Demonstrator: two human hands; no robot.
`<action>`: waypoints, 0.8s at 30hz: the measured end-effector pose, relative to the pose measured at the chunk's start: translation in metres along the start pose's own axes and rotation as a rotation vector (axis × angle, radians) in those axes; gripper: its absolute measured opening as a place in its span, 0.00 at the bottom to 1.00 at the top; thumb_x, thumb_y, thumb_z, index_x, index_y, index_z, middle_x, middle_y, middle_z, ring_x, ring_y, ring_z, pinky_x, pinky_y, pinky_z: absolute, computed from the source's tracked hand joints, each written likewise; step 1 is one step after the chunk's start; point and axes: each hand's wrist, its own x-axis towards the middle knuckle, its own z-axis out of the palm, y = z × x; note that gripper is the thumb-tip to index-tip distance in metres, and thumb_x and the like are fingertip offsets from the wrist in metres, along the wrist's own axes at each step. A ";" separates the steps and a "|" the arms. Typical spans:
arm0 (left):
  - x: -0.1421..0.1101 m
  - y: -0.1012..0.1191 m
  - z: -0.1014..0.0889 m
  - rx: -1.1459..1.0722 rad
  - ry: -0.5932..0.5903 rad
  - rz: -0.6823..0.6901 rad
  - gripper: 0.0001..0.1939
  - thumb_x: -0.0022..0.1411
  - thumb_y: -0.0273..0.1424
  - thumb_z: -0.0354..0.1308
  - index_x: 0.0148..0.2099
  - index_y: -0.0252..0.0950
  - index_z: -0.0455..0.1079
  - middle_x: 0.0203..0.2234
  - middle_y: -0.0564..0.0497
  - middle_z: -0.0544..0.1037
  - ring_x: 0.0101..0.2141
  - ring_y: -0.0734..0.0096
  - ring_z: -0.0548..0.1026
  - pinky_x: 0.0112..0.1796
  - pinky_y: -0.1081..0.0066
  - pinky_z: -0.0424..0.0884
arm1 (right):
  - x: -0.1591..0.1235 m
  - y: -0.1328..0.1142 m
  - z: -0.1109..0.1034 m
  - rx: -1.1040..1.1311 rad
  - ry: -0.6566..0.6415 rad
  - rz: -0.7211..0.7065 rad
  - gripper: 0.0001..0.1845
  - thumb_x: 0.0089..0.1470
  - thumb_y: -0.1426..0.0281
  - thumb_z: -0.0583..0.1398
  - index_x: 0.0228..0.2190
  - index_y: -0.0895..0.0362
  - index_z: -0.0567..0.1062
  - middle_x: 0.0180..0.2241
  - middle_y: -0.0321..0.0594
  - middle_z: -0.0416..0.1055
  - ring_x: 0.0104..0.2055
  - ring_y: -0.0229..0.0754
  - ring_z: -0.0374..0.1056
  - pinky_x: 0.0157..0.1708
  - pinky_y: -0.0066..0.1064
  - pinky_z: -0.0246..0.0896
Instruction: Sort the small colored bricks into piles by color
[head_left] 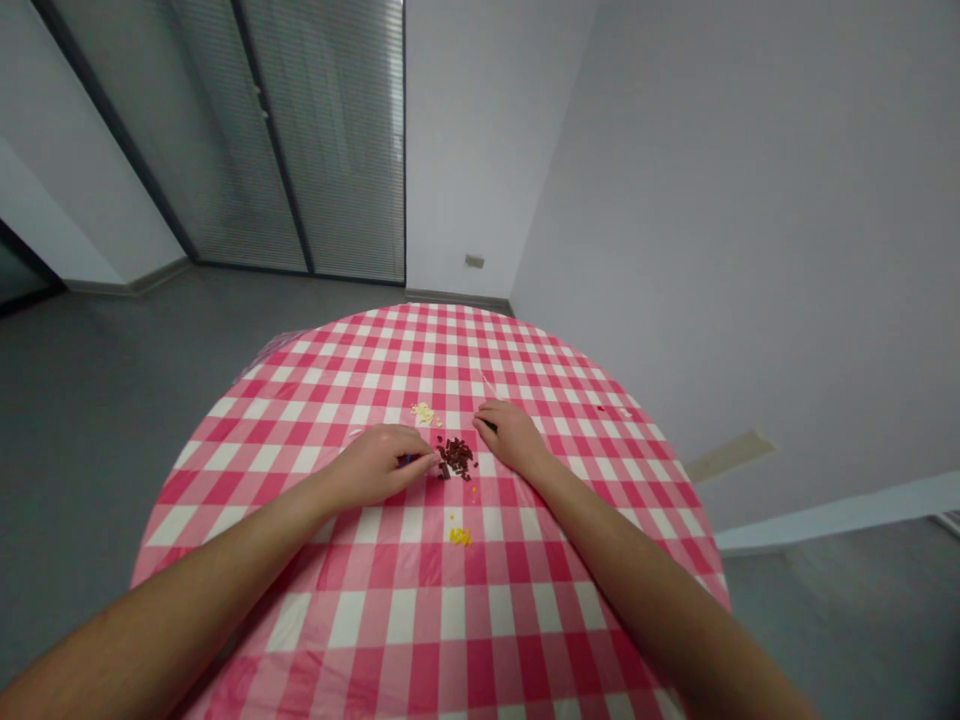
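Note:
A small heap of dark red-brown bits, possibly beans (454,456), lies on the checked tablecloth between my hands. My left hand (379,463) comes in from the left, thumb and fingers pinched together at the heap's left edge. A small dark bluish spot shows between those fingers, too small to name. To the heap's upper right, my right hand (511,432) rests low over the cloth with its fingers curled in; what they hold, if anything, is hidden. Pale cream bits (424,413) form a pile beyond the heap, and yellow bits (460,536) a smaller one nearer me.
The round table wears a pink-and-white checked tablecloth (390,620). A few tiny scraps (625,413) lie near its right edge. A white wall (750,250) rises close on the right. Glass panels with blinds (337,150) stand beyond the table.

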 end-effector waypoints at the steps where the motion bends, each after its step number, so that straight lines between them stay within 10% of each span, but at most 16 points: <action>1: 0.000 0.000 0.000 0.002 0.003 0.002 0.18 0.71 0.36 0.48 0.38 0.38 0.78 0.30 0.50 0.80 0.31 0.70 0.74 0.35 0.71 0.67 | -0.001 0.001 -0.001 -0.005 0.003 0.019 0.14 0.64 0.69 0.55 0.35 0.57 0.80 0.39 0.46 0.78 0.44 0.48 0.71 0.47 0.39 0.65; 24: 0.001 0.002 0.004 0.050 -0.079 -0.004 0.17 0.71 0.37 0.48 0.41 0.38 0.78 0.32 0.49 0.80 0.32 0.69 0.75 0.34 0.70 0.67 | -0.104 0.123 -0.070 -0.365 0.120 0.449 0.15 0.60 0.67 0.55 0.33 0.59 0.80 0.37 0.48 0.79 0.38 0.48 0.72 0.41 0.34 0.63</action>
